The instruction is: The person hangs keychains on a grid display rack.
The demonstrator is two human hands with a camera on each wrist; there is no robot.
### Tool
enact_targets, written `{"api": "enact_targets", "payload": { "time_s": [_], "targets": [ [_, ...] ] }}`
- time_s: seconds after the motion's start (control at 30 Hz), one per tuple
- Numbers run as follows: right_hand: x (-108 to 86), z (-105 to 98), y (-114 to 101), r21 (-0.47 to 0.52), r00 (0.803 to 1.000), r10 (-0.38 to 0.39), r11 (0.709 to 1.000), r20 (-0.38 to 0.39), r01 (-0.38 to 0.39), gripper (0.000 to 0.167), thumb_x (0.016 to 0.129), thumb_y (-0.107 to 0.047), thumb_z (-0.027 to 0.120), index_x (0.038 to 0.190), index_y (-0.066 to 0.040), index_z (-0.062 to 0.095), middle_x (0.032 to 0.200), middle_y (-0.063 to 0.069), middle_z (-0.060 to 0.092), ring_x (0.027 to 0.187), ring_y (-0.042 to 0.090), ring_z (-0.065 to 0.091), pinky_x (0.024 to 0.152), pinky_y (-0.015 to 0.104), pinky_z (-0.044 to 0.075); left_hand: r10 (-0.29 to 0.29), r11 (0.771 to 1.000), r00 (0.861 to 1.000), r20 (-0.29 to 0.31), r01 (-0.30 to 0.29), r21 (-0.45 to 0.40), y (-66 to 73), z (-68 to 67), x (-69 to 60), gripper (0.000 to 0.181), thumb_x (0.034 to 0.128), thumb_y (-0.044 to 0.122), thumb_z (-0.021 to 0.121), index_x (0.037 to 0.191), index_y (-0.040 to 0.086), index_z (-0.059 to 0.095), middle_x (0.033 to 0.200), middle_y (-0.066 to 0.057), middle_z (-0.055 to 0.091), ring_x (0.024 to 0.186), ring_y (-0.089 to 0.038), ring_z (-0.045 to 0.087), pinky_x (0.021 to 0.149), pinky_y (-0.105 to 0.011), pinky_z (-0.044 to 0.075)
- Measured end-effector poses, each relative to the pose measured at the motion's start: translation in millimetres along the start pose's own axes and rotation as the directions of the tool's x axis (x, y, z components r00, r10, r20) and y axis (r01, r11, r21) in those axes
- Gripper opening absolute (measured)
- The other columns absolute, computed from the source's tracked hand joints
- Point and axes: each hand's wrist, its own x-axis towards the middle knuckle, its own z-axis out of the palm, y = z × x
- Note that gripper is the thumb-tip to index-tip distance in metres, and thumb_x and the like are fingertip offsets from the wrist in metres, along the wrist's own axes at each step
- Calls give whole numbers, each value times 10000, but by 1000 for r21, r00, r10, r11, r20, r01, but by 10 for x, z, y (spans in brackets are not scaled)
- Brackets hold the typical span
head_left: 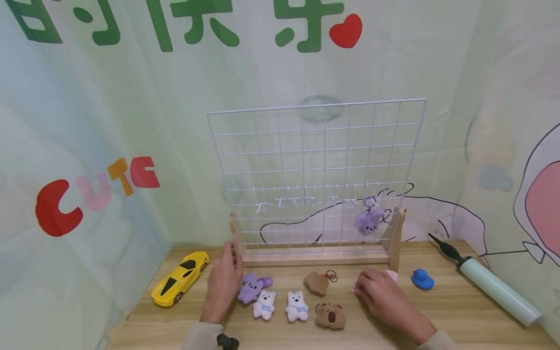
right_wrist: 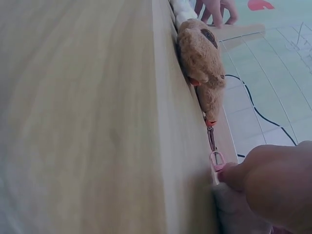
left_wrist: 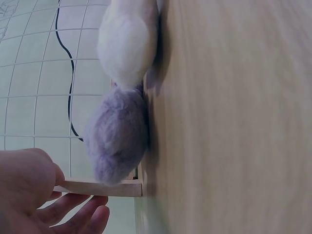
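Observation:
My left hand (head_left: 224, 281) grips the left wooden upright (head_left: 236, 233) of a white wire grid rack (head_left: 324, 160); in the left wrist view the thumb and fingers of the hand (left_wrist: 34, 195) lie on either side of that wood (left_wrist: 114, 188). Beside it a purple plush (head_left: 251, 288) lies on the table. My right hand (head_left: 380, 295) covers most of a pink plush (head_left: 392, 276) near the rack's right foot. In the right wrist view, fingers of this hand (right_wrist: 278, 183) pinch its pink clasp (right_wrist: 218, 165). Another purple plush (head_left: 368, 222) hangs at the grid's right side.
Two white plush bears (head_left: 264, 305) and two brown plushes (head_left: 330, 316) lie between the hands. A yellow toy car (head_left: 181, 279) stands at the left. To the right are a blue toy duck (head_left: 422, 279) and a pale green pump (head_left: 498, 290). Several white hooks line the grid.

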Motion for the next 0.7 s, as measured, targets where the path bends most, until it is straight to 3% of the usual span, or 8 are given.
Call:
{"api": "enact_targets", "payload": {
  "time_s": [0.13, 0.2, 0.27, 0.4, 0.53, 0.7],
  "targets": [
    [18, 5, 30, 19, 999, 47, 999, -10, -47, 139, 945, -195, 840, 932, -261, 718, 920, -177, 645, 887, 17, 625, 793, 337, 538, -3, 1000, 1000, -12, 3, 9, 0, 14, 3, 310, 1104, 164, 621, 1374, 55, 515, 1125, -237, 724, 673, -210, 610, 495, -238, 475],
    [33, -14, 44, 99, 995, 97, 990, 8, -97, 116, 972, -183, 812, 951, -253, 722, 906, -180, 657, 860, -6, 616, 781, 313, 555, -5, 1000, 1000, -18, 5, 15, -3, 20, 4, 317, 1101, 165, 630, 1377, 58, 516, 1129, -240, 728, 671, -215, 615, 494, -237, 479],
    [65, -50, 46, 220, 987, 154, 963, 37, -158, 79, 1005, -186, 780, 972, -241, 734, 907, -169, 680, 846, -16, 614, 767, 286, 569, -9, 1000, 1000, -20, 9, 24, -7, 28, 11, 326, 1100, 171, 632, 1383, 62, 512, 1138, -243, 730, 673, -221, 622, 494, -236, 482],
    [168, -164, 10, 448, 970, 234, 862, 64, -238, 52, 1046, -190, 732, 1019, -221, 763, 950, -129, 751, 898, 30, 688, 802, 271, 600, -18, 999, 1000, -11, 19, 31, -9, 38, 18, 333, 1107, 189, 623, 1394, 70, 504, 1163, -244, 727, 689, -230, 634, 500, -233, 490],
    [313, -314, -62, 575, 953, 295, 768, 76, -283, 62, 1060, -185, 710, 1057, -180, 772, 1023, -61, 799, 1000, 110, 752, 894, 300, 619, -24, 999, 1000, 1, 24, 30, -17, 38, 15, 334, 1111, 200, 614, 1396, 71, 495, 1144, -233, 716, 673, -219, 610, 495, -229, 474],
    [498, -518, -142, 701, 908, 390, 604, 154, -378, 179, 1088, -226, 673, 1144, -80, 760, 1104, 58, 802, 1012, 103, 744, 908, 236, 597, -14, 999, 1000, -2, 14, 31, -24, 41, 24, 334, 1112, 196, 610, 1395, 65, 491, 1115, -224, 704, 657, -210, 591, 489, -226, 460]
  ]
}}
